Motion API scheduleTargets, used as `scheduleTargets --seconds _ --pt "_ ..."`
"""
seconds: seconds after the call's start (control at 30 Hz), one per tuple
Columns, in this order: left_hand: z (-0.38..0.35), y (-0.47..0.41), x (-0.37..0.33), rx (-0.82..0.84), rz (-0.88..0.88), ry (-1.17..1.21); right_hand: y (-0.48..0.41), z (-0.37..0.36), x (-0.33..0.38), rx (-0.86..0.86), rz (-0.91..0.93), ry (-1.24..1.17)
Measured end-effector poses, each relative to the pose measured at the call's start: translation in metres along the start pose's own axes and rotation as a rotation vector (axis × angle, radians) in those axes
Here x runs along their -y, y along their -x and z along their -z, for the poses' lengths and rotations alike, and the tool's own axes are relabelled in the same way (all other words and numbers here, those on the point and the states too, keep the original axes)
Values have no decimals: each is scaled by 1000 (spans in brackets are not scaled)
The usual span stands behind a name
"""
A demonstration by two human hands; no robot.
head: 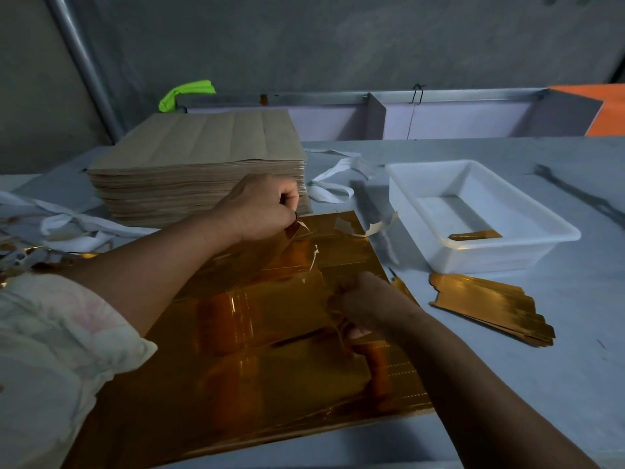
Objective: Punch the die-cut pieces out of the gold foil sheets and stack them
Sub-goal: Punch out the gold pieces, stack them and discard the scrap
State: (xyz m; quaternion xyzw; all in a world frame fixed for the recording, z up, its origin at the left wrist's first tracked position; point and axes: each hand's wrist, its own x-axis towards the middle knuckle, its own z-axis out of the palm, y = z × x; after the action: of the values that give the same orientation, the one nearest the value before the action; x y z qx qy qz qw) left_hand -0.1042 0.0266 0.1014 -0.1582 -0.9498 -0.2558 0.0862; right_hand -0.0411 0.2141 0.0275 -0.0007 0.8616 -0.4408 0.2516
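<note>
Left hand [260,208]: fingers curled, pinching a torn bit of foil at the sheets' far edge
Right hand [368,306]: curled too, gripping foil near the right side
Sheets [270,384]: gold, flat on the table [575,367] under both hands
Stack [490,306]: punched pieces, just right of the sheets
Tray [490,255]: white, behind the stack, one gold piece [473,235] inside

Table [588,309] bears foil sheets [270,384], gold pieces [490,306], paper stack [203,147], tub [490,258].
</note>
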Motion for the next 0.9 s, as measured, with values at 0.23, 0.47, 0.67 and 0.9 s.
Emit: scheduleTargets --seconds 0.23,0.47,0.67,0.9 --pt "-30 4 -6 -23 -104 -58 6 24 -4 -90 85 -28" --pt "-55 16 -27 441 -98 -33 6 23 -4 -134 233 37" --pt "-63 13 -30 420 -71 -143 10 30 -12 -134 232 0" --pt "-73 18 -25 274 -53 -46 17 38 -24 127 41 369"
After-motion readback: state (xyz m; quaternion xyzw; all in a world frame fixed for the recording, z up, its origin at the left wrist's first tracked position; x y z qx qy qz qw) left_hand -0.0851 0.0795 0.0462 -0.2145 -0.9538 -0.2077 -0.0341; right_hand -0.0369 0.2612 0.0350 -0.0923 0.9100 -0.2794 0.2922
